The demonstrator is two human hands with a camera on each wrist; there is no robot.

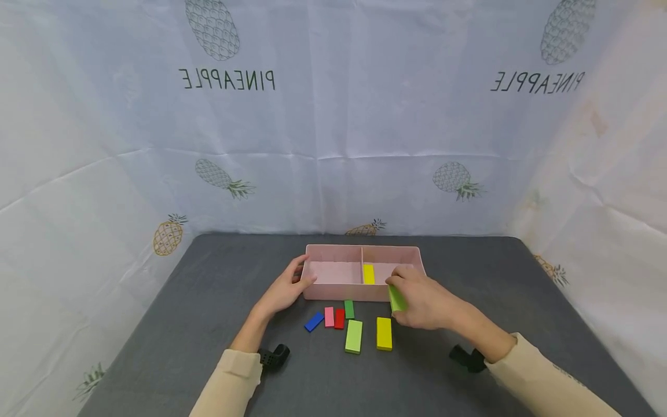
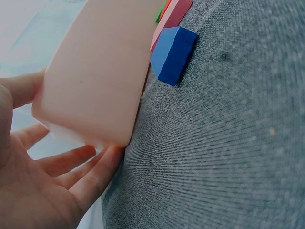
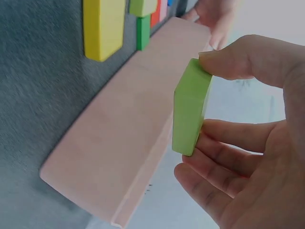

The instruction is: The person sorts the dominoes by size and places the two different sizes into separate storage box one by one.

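Observation:
My right hand [image 1: 423,298] pinches a light green block [image 3: 191,107] by its ends between thumb and fingers, raised at the front wall of a pink two-compartment box [image 1: 333,292]. At the box's left end, my left hand [image 1: 285,286] holds the corner, thumb at the rim and fingers along the end wall. A yellow block [image 1: 369,274] stands in the right compartment against the divider. In front of the box lie another light green block [image 1: 353,336], a yellow block [image 1: 384,333], and small green [image 1: 349,309], red [image 1: 339,318], pink [image 1: 329,317] and blue [image 1: 314,321] blocks.
The box stands on a dark grey tabletop [image 1: 172,347], near its back edge. White cloth [image 1: 333,127] printed with pineapples hangs behind the table and along both sides. Each wrist wears a black camera mount, as on the left wrist [image 1: 274,355].

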